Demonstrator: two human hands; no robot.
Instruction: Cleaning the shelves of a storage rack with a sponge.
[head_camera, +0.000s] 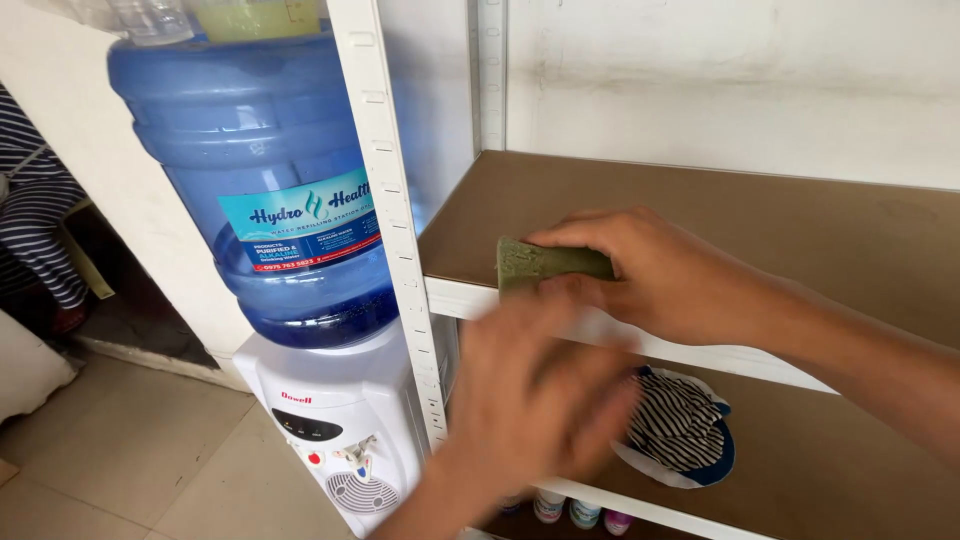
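My right hand (660, 270) grips a green scouring sponge (535, 265) and presses it on the front left corner of a brown shelf board (800, 215), by the board's white front edge. My left hand (535, 400) is blurred in front of the shelf just below, fingers apart, holding nothing that I can see. It partly hides the shelf edge.
A white metal upright (395, 220) stands left of the shelf. Beside it is a white water dispenser (335, 430) with a large blue bottle (270, 170). A striped cloth item (680, 425) lies on the lower shelf. Small bottles (575, 510) stand below. A person in striped clothing (35, 230) is at far left.
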